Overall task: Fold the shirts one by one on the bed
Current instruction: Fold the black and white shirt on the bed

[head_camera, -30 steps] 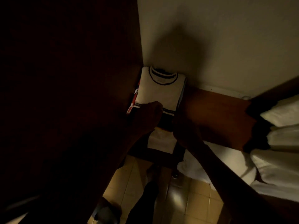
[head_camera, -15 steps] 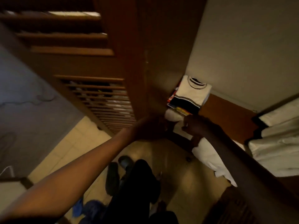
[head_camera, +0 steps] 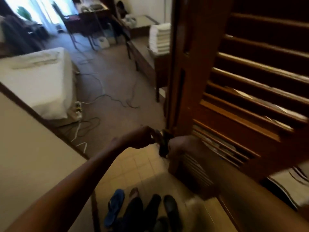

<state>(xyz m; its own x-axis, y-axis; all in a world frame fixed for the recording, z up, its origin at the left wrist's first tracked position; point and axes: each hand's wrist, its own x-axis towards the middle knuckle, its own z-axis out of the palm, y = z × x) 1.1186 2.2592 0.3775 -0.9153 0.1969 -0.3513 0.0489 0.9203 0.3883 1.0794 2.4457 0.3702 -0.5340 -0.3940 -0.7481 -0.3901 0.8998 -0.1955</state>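
With the left hand (head_camera: 140,138) pinching a blurred dark item (head_camera: 163,145), the right hand (head_camera: 181,145) in a grip I cannot tell, and the folded shirt (head_camera: 289,183) shelved behind the louvred door (head_camera: 192,77), the cables (head_camera: 107,96) lying toward the bed (head_camera: 41,81) could snag a foot.

Louvered door (head_camera: 189,97) = varnished wood w/ slight sheen, floor tiles (head_camera: 142,169) glossy, bed (head_camera: 38,84) in matt white cloth, carpet (head_camera: 117,77) matt.
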